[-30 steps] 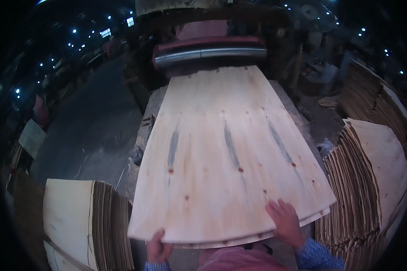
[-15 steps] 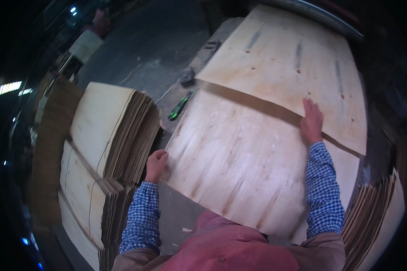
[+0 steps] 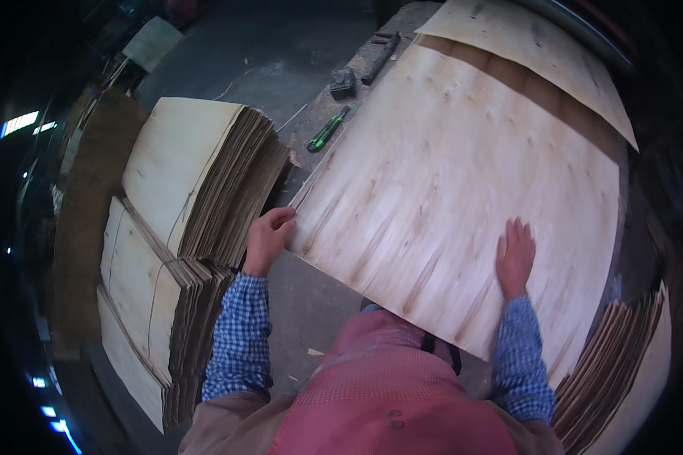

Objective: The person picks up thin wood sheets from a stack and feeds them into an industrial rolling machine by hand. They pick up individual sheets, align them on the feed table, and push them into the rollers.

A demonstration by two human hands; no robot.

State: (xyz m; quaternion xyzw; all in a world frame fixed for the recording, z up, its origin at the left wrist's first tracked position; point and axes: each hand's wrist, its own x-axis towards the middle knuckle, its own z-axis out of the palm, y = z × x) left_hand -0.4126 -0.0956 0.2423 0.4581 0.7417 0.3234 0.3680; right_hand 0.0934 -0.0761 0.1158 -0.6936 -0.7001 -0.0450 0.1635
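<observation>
A large pale wood veneer sheet [image 3: 463, 189] with brown streaks lies in front of me. My left hand [image 3: 268, 236] is closed on its near left corner, thumb and fingers pinching the edge. My right hand [image 3: 516, 258] rests on the sheet's right part, palm down, fingers stretched out and holding nothing. Over the far end of this sheet lies a second veneer sheet [image 3: 539, 53], its near edge raised and casting a brown shadow. The far side of that upper sheet reaches a dark rounded bar [image 3: 584, 23].
A green and black utility knife [image 3: 328, 129] lies left of the sheet on a rough ledge, near a small black block [image 3: 342, 83] and a dark bar-shaped tool [image 3: 381, 59]. Tied veneer stacks [image 3: 220, 182] stand at left. Another veneer stack [image 3: 615, 364] stands at lower right.
The upper veneer sheet has moved away from me toward the far bar, baring more of the lower sheet. My right hand has come back nearer, off the upper sheet's edge. My left hand still pinches the corner.
</observation>
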